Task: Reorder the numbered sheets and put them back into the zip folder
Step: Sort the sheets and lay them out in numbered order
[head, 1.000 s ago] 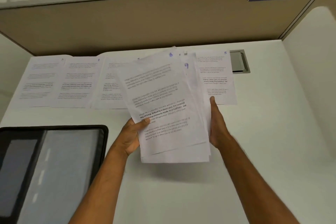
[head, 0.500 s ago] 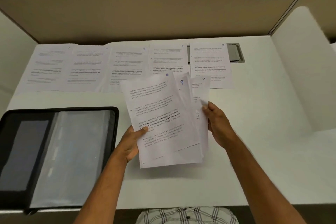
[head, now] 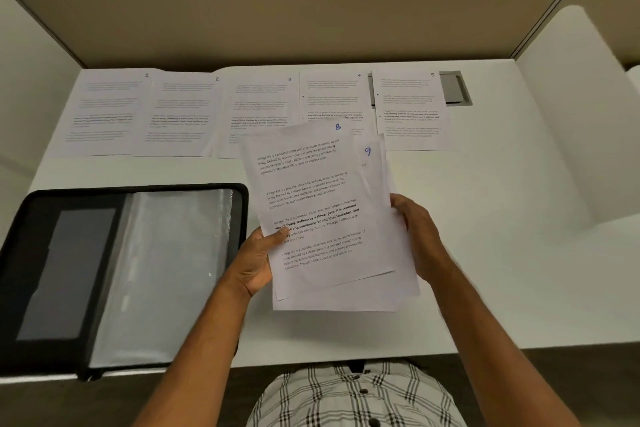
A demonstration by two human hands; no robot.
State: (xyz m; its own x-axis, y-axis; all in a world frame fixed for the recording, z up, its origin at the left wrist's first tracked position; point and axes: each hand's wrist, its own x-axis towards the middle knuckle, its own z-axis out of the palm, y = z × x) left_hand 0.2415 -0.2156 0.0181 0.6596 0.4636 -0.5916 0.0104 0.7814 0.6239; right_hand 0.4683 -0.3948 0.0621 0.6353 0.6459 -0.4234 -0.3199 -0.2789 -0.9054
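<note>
While five sheets [head: 263, 111] numbered 1 to 5 lie in a row along the back of the desk [head: 502, 218], both hands hold a stack [head: 322, 211] above it, sheet 8 on top and sheet 9 fanned out behind. The left hand [head: 258, 262] pinches the stack's left edge, thumb on top; the right hand [head: 419, 236] curls round its right edge. The folder [head: 114, 274] lies open at left.
</note>
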